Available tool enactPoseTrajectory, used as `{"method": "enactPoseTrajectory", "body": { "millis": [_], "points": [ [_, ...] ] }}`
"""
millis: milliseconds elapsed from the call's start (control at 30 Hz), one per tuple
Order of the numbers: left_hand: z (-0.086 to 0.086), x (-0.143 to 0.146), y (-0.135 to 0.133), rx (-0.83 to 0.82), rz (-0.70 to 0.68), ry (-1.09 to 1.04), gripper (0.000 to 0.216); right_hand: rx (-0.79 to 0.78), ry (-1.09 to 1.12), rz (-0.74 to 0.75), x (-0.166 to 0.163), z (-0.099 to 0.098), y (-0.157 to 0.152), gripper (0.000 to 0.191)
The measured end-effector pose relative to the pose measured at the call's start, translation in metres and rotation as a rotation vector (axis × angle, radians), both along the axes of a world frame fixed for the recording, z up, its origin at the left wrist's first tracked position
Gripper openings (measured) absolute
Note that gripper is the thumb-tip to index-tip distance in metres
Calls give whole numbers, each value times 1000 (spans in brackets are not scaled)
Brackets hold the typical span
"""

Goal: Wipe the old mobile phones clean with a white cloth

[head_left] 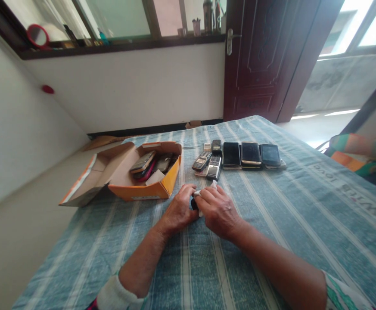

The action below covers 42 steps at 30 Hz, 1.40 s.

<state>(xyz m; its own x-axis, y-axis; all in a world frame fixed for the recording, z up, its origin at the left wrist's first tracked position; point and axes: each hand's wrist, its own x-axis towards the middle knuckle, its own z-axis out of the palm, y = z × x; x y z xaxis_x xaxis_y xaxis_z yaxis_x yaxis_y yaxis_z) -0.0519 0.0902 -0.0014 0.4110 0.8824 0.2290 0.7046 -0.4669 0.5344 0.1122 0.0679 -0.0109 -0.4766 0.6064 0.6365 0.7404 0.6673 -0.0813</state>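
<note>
In the middle of the frame, the left hand [180, 208] has its thumb and fingers curled around a small black object [194, 204], and the right hand [219, 211] pinches a white tissue [214, 184] against it. So each grip is closed: the left on the object, the right on the tissue. The black object lies between the two hands, to the right of the left palm and left of the right fingers. They cover most of it, so I cannot tell its long axis or exactly what it is.

Just above the hands in the frame lies a silver-and-black keypad phone [214, 167], nearer the right hand, its long axis running up the frame with the top leaning slightly right. An orange cardboard box [142, 193] holding phones [143, 162] stands left of centre, nearer the left hand.
</note>
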Motion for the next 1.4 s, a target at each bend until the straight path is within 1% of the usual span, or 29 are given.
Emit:
{"method": "enactPoseTrajectory", "body": {
  "millis": [167,400,600,667,733,833,933,1100,1233,1400],
  "points": [
    [4,2,-1,-47,10,-1,29,-37,-15,-101,8,3,4,15],
    [6,4,-2,-46,18,-11,27,-129,66,-272,19,-1,7,19],
    [5,3,-2,-55,18,-19,29,-341,276,-292,26,-3,9,35],
    [5,3,-2,-59,15,-20,29,-392,327,-299,27,-3,10,37],
    [6,3,-2,-63,13,-18,29,-424,341,-307,29,-2,11,36],
    [7,3,-2,-67,16,-14,29,-451,304,-345,30,0,11,35],
    [8,4,-2,-65,18,-11,28,-425,229,-377,29,2,10,32],
    [9,5,-4,-47,13,-9,26,-222,103,-312,27,-2,10,24],
    [9,5,-4,-40,3,-12,25,-114,99,-264,27,-8,12,24],
    [9,2,-2,-51,-8,-26,29,-58,99,-219,27,-10,13,24]
  ]
}}
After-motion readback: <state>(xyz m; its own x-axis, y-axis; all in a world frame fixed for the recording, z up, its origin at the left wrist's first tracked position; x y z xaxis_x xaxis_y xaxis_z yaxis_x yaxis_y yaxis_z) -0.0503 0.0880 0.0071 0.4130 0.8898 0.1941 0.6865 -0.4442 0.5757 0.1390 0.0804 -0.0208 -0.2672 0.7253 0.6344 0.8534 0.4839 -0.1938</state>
